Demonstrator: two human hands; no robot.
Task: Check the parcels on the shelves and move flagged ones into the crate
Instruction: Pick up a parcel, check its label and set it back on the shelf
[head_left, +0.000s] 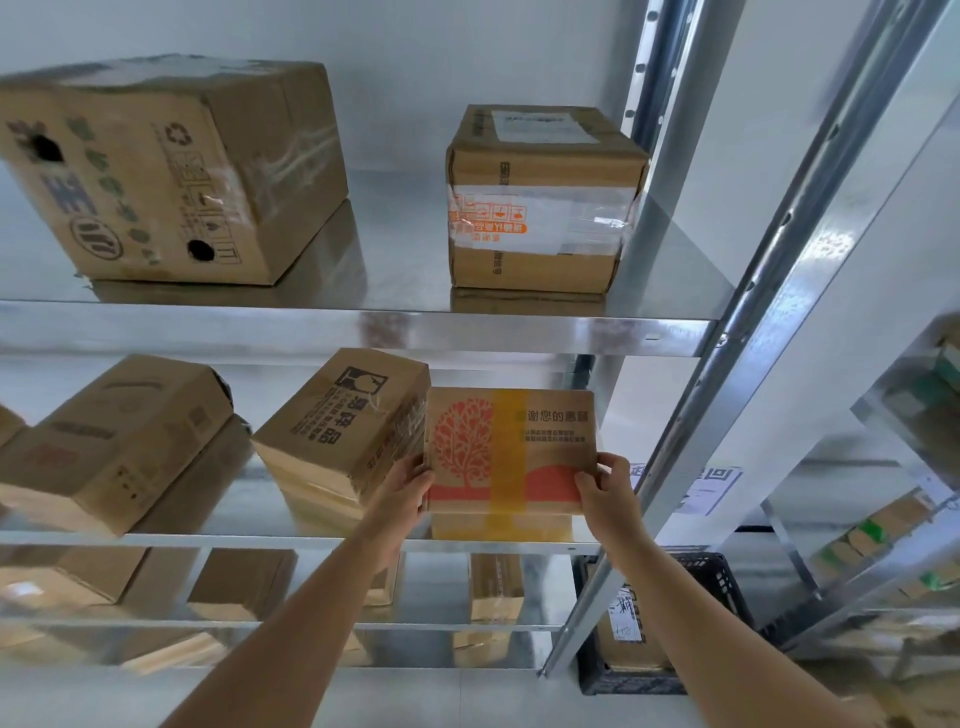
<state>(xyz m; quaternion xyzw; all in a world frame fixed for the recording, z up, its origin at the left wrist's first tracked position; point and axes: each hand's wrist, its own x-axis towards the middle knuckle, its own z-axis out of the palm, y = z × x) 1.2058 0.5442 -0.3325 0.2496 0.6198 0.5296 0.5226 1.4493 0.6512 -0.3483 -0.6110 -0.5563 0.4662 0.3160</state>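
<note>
Both hands, left (410, 480) and right (605, 483), grip a flat cardboard parcel (509, 449) by its lower corners, above the middle metal shelf (291, 540). It bears an orange tree print, yellow tape and partly legible "謝您的惠顧". A black lattice crate (722, 587) stands lower right.

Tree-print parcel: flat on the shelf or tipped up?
Tipped up. The tree-print parcel stands with its printed face towards the camera, left hand and right hand gripping its lower corners.
</note>
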